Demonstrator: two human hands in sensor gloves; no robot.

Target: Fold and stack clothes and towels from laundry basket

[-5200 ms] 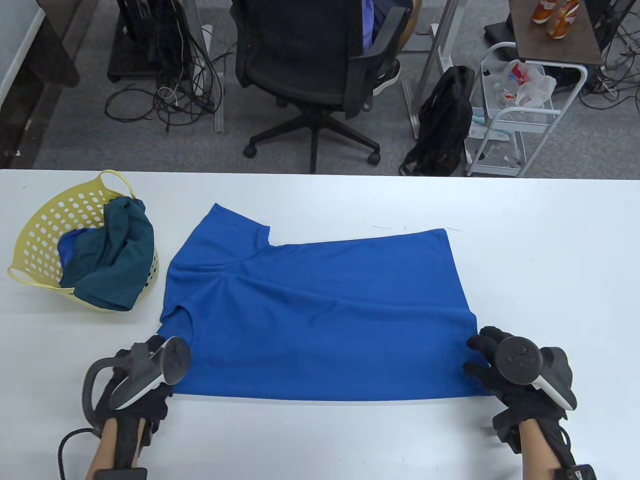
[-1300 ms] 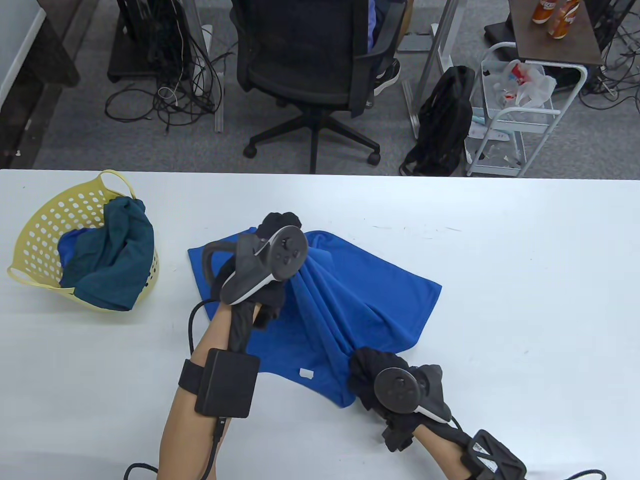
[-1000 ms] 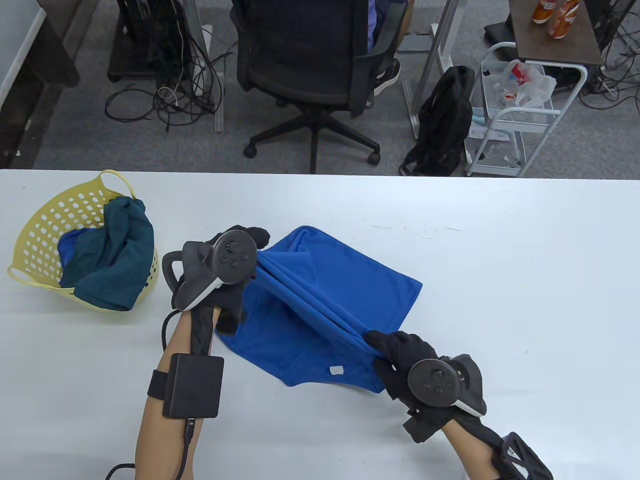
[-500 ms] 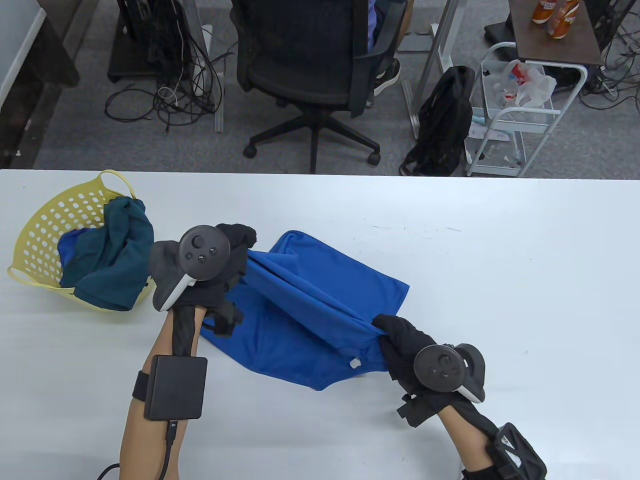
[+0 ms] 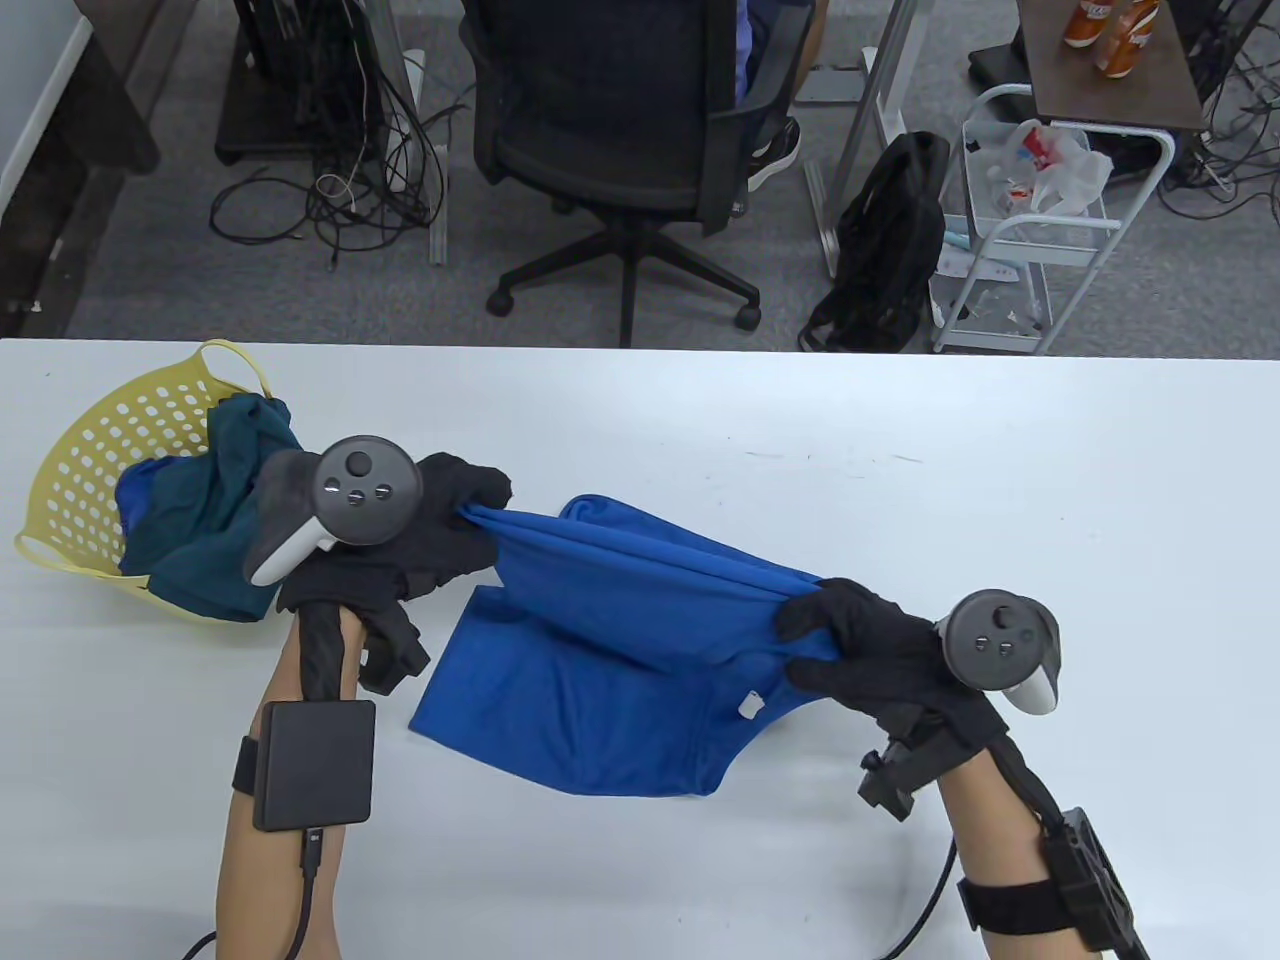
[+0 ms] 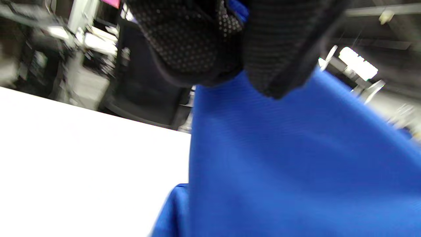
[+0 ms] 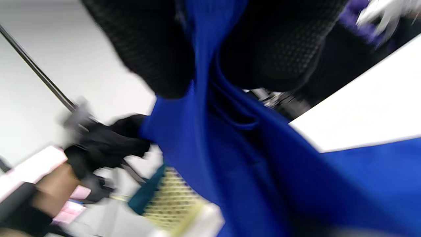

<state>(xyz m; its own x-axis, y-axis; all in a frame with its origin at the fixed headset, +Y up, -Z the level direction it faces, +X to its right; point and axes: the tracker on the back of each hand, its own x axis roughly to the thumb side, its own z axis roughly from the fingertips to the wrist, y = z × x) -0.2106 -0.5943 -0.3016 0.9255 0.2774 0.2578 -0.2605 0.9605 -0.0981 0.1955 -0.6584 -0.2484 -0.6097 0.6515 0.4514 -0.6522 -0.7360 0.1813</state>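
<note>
Left hand (image 5: 440, 520) and right hand (image 5: 860, 650) raised, fingers pinched closed.

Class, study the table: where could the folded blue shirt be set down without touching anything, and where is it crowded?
Free: the bare table right of the right hand, and the far strip beyond the blue shirt. Crowded: the left end, where the yellow basket of teal cloth sits close beside the left hand.

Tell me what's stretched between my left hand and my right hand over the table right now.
The blue shirt. The left hand and right hand each grip an end, so a bunched edge spans between them while the rest drapes onto the white table. The table view shows it best.
</note>
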